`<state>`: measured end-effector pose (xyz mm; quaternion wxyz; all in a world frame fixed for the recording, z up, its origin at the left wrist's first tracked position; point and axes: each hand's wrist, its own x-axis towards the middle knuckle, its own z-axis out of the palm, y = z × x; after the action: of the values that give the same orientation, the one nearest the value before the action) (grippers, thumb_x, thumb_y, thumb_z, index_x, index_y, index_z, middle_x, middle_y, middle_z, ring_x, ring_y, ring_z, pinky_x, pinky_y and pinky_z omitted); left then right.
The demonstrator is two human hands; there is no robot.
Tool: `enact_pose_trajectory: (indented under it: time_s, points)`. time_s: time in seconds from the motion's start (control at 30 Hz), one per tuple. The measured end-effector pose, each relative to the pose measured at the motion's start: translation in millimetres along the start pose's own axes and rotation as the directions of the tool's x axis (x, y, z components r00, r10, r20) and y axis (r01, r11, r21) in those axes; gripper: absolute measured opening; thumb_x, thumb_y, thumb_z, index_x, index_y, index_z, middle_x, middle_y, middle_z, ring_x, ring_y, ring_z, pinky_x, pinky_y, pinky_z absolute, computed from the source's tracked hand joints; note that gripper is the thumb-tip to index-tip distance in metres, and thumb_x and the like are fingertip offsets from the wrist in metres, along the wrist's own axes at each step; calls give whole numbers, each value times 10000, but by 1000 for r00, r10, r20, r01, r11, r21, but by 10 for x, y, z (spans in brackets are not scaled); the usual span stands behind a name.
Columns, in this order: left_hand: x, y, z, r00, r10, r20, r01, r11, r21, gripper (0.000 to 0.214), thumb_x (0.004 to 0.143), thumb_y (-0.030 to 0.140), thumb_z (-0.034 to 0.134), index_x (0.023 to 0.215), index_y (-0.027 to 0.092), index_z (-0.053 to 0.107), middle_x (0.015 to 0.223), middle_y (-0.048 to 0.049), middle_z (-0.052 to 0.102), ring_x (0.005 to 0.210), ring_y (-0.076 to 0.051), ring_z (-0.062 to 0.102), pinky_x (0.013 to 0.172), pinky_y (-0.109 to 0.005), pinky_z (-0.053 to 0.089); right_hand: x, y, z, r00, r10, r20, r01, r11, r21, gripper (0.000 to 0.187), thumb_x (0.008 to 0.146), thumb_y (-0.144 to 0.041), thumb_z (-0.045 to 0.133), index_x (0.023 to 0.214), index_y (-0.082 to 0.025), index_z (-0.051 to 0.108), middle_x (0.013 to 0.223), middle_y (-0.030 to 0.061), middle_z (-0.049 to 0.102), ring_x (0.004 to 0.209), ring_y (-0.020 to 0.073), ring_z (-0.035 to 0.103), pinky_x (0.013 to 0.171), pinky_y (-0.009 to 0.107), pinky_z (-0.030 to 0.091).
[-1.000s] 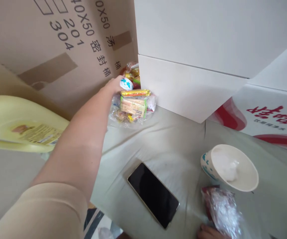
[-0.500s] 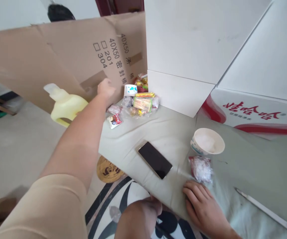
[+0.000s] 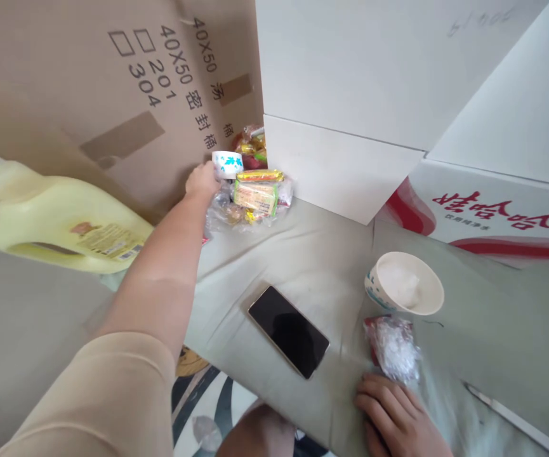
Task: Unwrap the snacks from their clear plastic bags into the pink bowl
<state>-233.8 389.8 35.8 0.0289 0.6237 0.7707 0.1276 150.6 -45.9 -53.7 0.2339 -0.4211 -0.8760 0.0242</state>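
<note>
At the far left of the cloth, my left hand (image 3: 202, 181) is at the near-left edge of a white paper bowl (image 3: 228, 164) with a blue pattern. Its fingers are curled against the bowl, and their tips are partly hidden. Snack packets (image 3: 256, 195) in clear wrap lie just right of this hand. My right hand (image 3: 400, 416) rests on the cloth at the lower right, holding nothing, with its fingers laid out. Just beyond its fingertips is a crumpled clear packet (image 3: 393, 349) with red edges. Behind that packet stands another paper bowl (image 3: 402, 282) with something white inside.
A black-screened phone (image 3: 289, 331) lies on the grey-green cloth (image 3: 331, 254). A pale yellow jug (image 3: 65, 219) stands left of my forearm. Brown cardboard (image 3: 88, 76) and white boxes (image 3: 341, 70) wall the back. A thin white stick-like tool (image 3: 516, 419) lies at right.
My left hand has moved forward and right, from beside the cardboard to the paper bowl. The view has shifted closer, so the yellow jug looks larger. My right hand stays on the cloth.
</note>
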Motion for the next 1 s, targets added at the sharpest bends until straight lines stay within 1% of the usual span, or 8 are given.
enact_pose_trajectory:
  time_s: [0.2, 0.33, 0.43, 0.67, 0.73, 0.8, 0.9, 1.0]
  points:
    - [60, -6, 49, 992, -14, -127, 19, 999, 36, 336, 979, 194, 501, 1270, 90, 630, 1315, -195, 664, 1223, -318, 615, 1051, -485, 463, -39, 79, 67, 999, -43, 3, 43, 997, -64, 177, 908, -172, 531, 976, -247, 675, 925, -37, 767, 929, 138, 698, 899, 260, 433]
    - [-11, 6, -151, 964, -56, -259, 44, 998, -51, 302, 992, 210, 490, 1221, 71, 629, 1310, -205, 656, 1216, -316, 612, 1072, -504, 440, -19, 36, 30, 999, -32, 2, 32, 998, -53, 175, 890, -161, 541, 981, -237, 670, 932, -25, 758, 939, 142, 685, 912, 257, 426]
    - [-123, 39, -403, 950, -24, -312, 27, 1000, 3, 326, 988, 211, 490, 1270, 94, 604, 1347, -183, 636, 1231, -311, 605, 1081, -485, 445, 15, -20, -10, 1000, -4, -12, 4, 1000, -14, 176, 886, -158, 547, 998, -227, 663, 949, -9, 742, 958, 153, 662, 931, 262, 417]
    - [-426, 180, -924, 948, 306, -93, -260, 907, 331, 394, 990, 138, 408, 1346, 87, 569, 1378, -219, 599, 1286, -337, 560, 1066, -506, 465, -3, -148, 4, 992, 124, -35, -119, 986, 114, 171, 910, -147, 522, 1023, -211, 633, 991, 26, 683, 992, 173, 600, 971, 284, 392]
    - [-480, 223, -1059, 935, 340, -97, -288, 891, 350, 407, 986, 103, 363, 1331, 87, 580, 1368, -225, 593, 1293, -337, 547, 1059, -513, 466, -33, -162, 26, 989, 145, -23, -141, 981, 135, 165, 920, -146, 513, 1019, -214, 626, 994, 29, 671, 983, 181, 588, 959, 298, 392]
    - [-510, 248, -1214, 932, 298, -208, -231, 927, 294, 413, 980, 92, 359, 1324, 94, 587, 1375, -214, 580, 1269, -324, 557, 1066, -516, 457, -62, -163, 44, 987, 158, -1, -156, 977, 145, 152, 930, -146, 505, 1001, -215, 620, 1001, 33, 665, 973, 189, 578, 941, 313, 393]
    - [-547, 210, -1430, 933, 93, -347, -72, 995, 72, 412, 953, 89, 443, 1337, 106, 590, 1385, -153, 582, 1227, -256, 570, 1123, -473, 420, -101, -152, 63, 986, 165, 30, -167, 978, 126, 149, 941, -149, 495, 995, -212, 619, 1018, 49, 662, 985, 212, 567, 930, 340, 387]
    - [-718, 45, -1475, 987, -69, -146, 57, 995, -87, 424, 892, 74, 548, 1310, 66, 616, 1226, -104, 673, 1056, -176, 626, 1036, -357, 497, -134, -142, 75, 986, 159, 60, -163, 983, 86, 163, 939, -151, 490, 1014, -205, 624, 1035, 68, 660, 999, 232, 561, 926, 364, 380]
